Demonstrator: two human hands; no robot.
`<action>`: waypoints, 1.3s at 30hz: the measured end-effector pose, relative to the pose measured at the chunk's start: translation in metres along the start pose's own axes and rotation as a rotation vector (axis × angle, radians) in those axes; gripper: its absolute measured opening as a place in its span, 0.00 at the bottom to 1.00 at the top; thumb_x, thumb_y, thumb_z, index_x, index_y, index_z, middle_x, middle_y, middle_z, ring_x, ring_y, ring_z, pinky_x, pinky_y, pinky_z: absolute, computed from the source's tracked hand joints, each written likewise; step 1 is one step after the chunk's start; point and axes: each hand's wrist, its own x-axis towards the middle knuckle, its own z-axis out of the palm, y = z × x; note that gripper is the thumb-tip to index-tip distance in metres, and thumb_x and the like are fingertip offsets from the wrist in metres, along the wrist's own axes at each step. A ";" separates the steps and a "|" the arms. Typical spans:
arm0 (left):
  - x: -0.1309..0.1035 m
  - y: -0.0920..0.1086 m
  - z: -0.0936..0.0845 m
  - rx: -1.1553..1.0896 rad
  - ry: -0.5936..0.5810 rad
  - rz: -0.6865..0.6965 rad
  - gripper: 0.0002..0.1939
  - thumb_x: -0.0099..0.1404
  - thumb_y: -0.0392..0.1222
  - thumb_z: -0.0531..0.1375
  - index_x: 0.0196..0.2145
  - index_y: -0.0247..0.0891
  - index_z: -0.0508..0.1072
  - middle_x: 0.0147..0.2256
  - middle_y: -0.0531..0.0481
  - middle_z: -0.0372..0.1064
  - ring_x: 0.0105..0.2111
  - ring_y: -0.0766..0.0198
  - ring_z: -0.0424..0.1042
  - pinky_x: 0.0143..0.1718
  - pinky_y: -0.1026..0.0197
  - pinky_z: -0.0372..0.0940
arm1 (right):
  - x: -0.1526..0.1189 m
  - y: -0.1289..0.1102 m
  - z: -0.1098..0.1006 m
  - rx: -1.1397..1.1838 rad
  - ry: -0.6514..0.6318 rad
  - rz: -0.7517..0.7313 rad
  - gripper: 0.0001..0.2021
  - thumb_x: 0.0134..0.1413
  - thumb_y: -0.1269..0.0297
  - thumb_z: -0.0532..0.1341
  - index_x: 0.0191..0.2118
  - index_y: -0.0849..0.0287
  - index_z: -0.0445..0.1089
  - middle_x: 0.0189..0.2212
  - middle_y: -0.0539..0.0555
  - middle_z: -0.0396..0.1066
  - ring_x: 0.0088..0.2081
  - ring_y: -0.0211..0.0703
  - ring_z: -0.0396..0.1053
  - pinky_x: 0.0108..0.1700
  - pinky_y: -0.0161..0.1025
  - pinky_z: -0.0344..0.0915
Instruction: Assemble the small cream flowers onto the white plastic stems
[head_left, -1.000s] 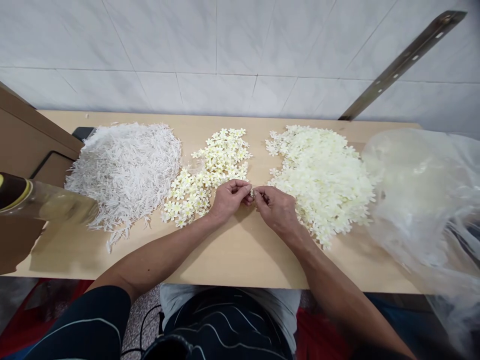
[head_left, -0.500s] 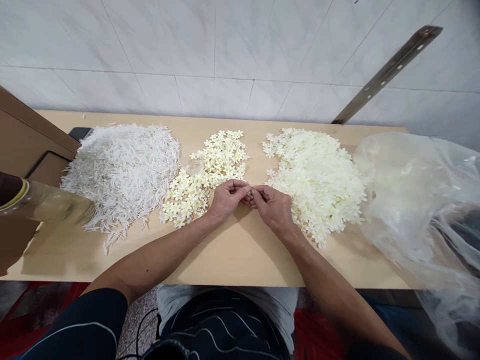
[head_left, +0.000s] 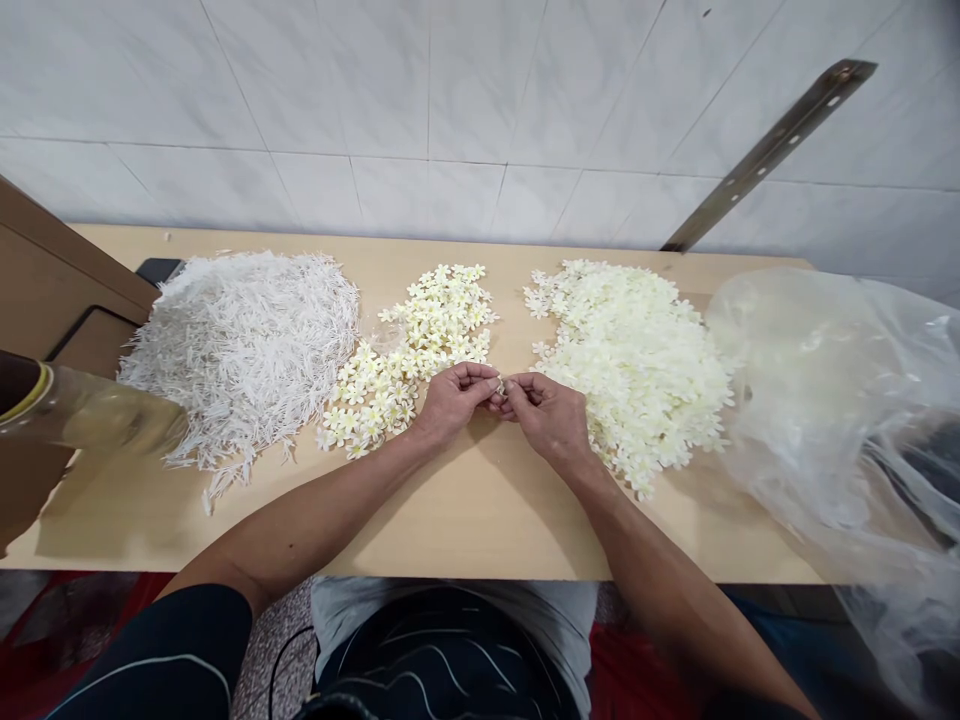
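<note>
My left hand and my right hand meet fingertip to fingertip over the middle of the table, both closed in a pinch. Between them shows a tiny pale piece, apparently a small artificial flower, mostly covered by the fingers. Just left of my left hand spreads a pile of cream flowers with yellow centres. Beyond my right hand lies a bigger heap of pale cream flower heads. Farther left is a mound of thin white stems.
A clear plastic bag slumps over the table's right end. On the left, a clear jar with a yellow-rimmed lid lies near a brown carton. A metal strip leans against the tiled wall behind the wooden tabletop.
Both hands stay together in nearly the same place. A bit more of the small pale piece shows between the fingertips. The whole view has shifted slightly.
</note>
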 end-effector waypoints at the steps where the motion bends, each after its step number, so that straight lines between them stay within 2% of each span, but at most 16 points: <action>1: 0.000 0.000 0.000 -0.005 -0.002 -0.007 0.19 0.53 0.45 0.75 0.37 0.31 0.77 0.26 0.49 0.76 0.25 0.66 0.75 0.33 0.62 0.71 | 0.000 0.001 0.000 -0.004 0.003 0.002 0.14 0.63 0.52 0.64 0.40 0.58 0.78 0.31 0.55 0.81 0.32 0.46 0.81 0.37 0.43 0.81; 11: 0.001 0.003 -0.003 -0.038 -0.057 -0.058 0.19 0.53 0.45 0.75 0.38 0.32 0.77 0.26 0.48 0.76 0.26 0.65 0.76 0.34 0.61 0.72 | 0.000 -0.006 0.001 0.084 0.024 0.056 0.14 0.59 0.51 0.66 0.36 0.58 0.75 0.29 0.55 0.81 0.29 0.44 0.80 0.33 0.39 0.80; 15: 0.000 0.001 -0.001 0.021 -0.025 -0.012 0.17 0.55 0.45 0.73 0.38 0.32 0.77 0.26 0.48 0.76 0.25 0.65 0.75 0.32 0.61 0.71 | 0.001 -0.006 0.003 0.054 0.033 0.063 0.14 0.57 0.50 0.66 0.35 0.58 0.74 0.27 0.54 0.80 0.28 0.44 0.79 0.32 0.39 0.79; 20: 0.000 -0.001 0.000 0.068 0.045 0.011 0.14 0.56 0.42 0.71 0.38 0.33 0.77 0.25 0.49 0.75 0.25 0.65 0.75 0.31 0.62 0.71 | 0.001 -0.013 0.001 0.053 0.076 0.114 0.11 0.56 0.55 0.66 0.34 0.58 0.73 0.24 0.52 0.78 0.25 0.43 0.78 0.31 0.38 0.78; 27: -0.002 0.001 0.000 0.089 0.036 0.032 0.14 0.58 0.41 0.69 0.41 0.33 0.77 0.25 0.50 0.75 0.25 0.65 0.75 0.31 0.62 0.71 | 0.002 -0.017 -0.009 0.055 -0.031 0.132 0.13 0.61 0.54 0.62 0.33 0.59 0.72 0.22 0.50 0.75 0.21 0.38 0.73 0.26 0.33 0.71; 32: -0.003 0.002 -0.001 0.066 0.000 0.003 0.13 0.57 0.42 0.68 0.39 0.33 0.78 0.24 0.49 0.74 0.25 0.64 0.75 0.31 0.61 0.72 | 0.001 -0.017 -0.009 0.083 -0.047 0.166 0.16 0.60 0.49 0.64 0.34 0.59 0.73 0.22 0.51 0.76 0.20 0.38 0.72 0.22 0.32 0.65; 39: -0.001 0.001 -0.003 0.079 -0.008 0.011 0.12 0.57 0.41 0.67 0.38 0.33 0.78 0.24 0.48 0.75 0.25 0.63 0.75 0.31 0.60 0.72 | 0.001 -0.024 -0.008 0.142 -0.077 0.235 0.12 0.59 0.54 0.64 0.34 0.59 0.72 0.22 0.51 0.75 0.19 0.36 0.70 0.21 0.32 0.62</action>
